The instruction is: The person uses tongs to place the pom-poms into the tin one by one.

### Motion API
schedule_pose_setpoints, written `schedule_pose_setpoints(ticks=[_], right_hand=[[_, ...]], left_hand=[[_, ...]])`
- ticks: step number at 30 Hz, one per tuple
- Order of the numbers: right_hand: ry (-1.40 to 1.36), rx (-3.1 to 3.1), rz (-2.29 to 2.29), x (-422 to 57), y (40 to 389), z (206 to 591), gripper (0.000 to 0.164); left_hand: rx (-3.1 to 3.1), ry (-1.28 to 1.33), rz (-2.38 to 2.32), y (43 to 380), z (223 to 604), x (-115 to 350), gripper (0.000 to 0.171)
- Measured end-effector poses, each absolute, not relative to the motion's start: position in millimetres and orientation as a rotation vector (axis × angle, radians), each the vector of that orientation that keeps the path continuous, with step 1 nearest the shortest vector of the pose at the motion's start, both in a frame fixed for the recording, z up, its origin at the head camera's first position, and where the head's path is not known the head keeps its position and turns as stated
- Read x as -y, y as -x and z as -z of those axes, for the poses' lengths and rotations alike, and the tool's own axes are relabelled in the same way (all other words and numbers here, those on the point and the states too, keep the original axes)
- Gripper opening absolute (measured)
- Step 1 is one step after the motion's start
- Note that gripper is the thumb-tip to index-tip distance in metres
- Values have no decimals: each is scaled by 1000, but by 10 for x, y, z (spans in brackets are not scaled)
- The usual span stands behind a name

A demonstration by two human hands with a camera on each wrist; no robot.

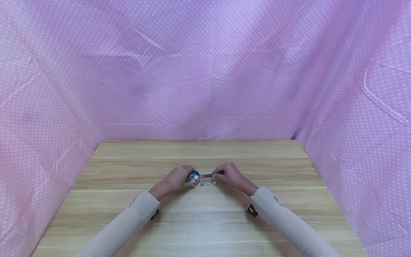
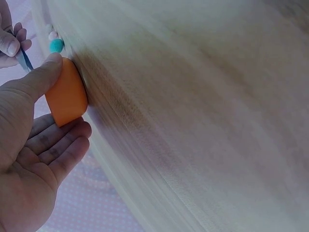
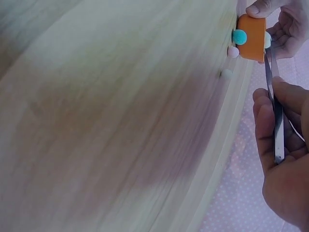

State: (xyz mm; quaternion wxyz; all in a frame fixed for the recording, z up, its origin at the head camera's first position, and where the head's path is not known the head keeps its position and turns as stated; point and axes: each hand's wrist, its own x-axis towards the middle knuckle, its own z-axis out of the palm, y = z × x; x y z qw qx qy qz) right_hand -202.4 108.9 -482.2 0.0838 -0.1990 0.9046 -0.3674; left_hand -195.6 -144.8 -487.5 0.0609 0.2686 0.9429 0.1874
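Observation:
My left hand (image 1: 176, 178) holds a small orange container (image 2: 70, 94) on the table, its thumb on the near side and fingers around the far side. Blue and white pompoms (image 1: 193, 176) fill the container. Between the thumb and fingers of my right hand (image 1: 230, 175) is a pair of metal tweezers (image 3: 278, 126), pointing left at the container. Their tips are right at a white pompom (image 3: 268, 40) by the rim. Beside the container lie a teal pompom (image 3: 239, 36), a pale pink one (image 3: 233, 51) and a small white one (image 3: 226, 74), in a row.
The wooden table (image 1: 205, 221) carries these things near its middle. Pink dotted cloth (image 1: 205, 89) hangs behind its far edge and along both sides. Dark bands with small devices (image 1: 252, 210) show under the sleeves.

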Motion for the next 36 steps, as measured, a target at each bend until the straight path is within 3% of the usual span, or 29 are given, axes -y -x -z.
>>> schedule_pose_setpoints(ticks=[36], right_hand=[[662, -2727, 1119, -1283, 2027, 4893, 12]], left_hand=[[-2854, -851, -592, 1962, 4883, 1452, 59]])
